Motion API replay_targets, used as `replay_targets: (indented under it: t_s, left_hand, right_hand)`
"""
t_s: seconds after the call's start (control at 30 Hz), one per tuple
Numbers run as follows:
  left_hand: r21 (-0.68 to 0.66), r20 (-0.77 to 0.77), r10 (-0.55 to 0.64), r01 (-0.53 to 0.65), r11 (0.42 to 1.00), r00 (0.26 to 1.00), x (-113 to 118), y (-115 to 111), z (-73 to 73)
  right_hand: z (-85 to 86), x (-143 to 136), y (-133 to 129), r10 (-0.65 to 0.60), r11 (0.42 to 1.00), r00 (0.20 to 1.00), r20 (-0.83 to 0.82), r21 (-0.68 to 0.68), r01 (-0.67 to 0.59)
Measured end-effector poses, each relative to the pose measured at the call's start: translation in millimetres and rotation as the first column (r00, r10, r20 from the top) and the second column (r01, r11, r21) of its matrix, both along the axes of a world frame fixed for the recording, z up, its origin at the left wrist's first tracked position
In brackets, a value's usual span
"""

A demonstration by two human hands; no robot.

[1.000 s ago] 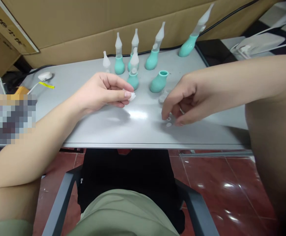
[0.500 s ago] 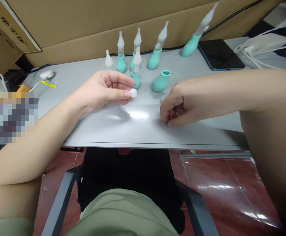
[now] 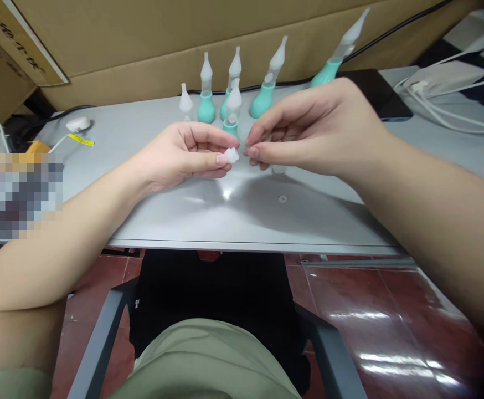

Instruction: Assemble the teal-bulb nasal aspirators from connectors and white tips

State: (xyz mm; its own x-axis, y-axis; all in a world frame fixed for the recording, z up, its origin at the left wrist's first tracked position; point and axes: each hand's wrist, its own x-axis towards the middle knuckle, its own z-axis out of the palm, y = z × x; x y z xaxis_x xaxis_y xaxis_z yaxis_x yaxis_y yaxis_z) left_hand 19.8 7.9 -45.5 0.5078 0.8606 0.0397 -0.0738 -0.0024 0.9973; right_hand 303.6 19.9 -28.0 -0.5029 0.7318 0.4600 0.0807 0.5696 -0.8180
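My left hand [image 3: 188, 152] pinches a small white plastic fitting [image 3: 232, 155] between thumb and fingertips above the table. My right hand [image 3: 308, 130] faces it from the right, its thumb and fingers drawn together close to the fitting; whatever is in that pinch is too small to make out. Below my right hand lies a small white ring [image 3: 282, 198]. A clear piece [image 3: 278, 169] shows partly under the hand. Behind my hands stands a nasal aspirator [image 3: 233, 108] with teal bulb and white tip, its base partly hidden. The loose teal bulb is covered by my right hand.
More aspirators [image 3: 206, 91] stand along the back, one [image 3: 327, 72] leaning at the right. A white tip [image 3: 186, 100] is beside them. A dark phone [image 3: 391, 102], white cables [image 3: 441, 119] and a white plug [image 3: 78, 124] lie at the sides. Cardboard [image 3: 142, 44] walls the back.
My right hand has risen from the tabletop and moved left toward my left hand, uncovering the white ring. My left hand still holds the fitting, shifted slightly right.
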Motion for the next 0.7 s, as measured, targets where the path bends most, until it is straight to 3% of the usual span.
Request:
replay_targets:
  t_s: [0.17,0.43,0.7]
  left_hand:
    - [0.039,0.021,0.017,-0.018,0.999,1.0,-1,1,-0.1]
    - [0.126,0.005,0.051,-0.051,0.991,0.999,1,1,-4.5]
    - [0.175,0.024,0.079,-0.082,0.981,0.997,1,3,-8.7]
  right_hand:
    - [-8.9,-7,0,-0.098,0.993,0.995,-0.01,0.057,0.098]
    - [-1.2,-3,-5,-0.094,0.989,0.996,0.007,0.115,0.093]
    - [-4.9,3,-6,-0.159,0.954,0.985,0.072,0.27,0.135]
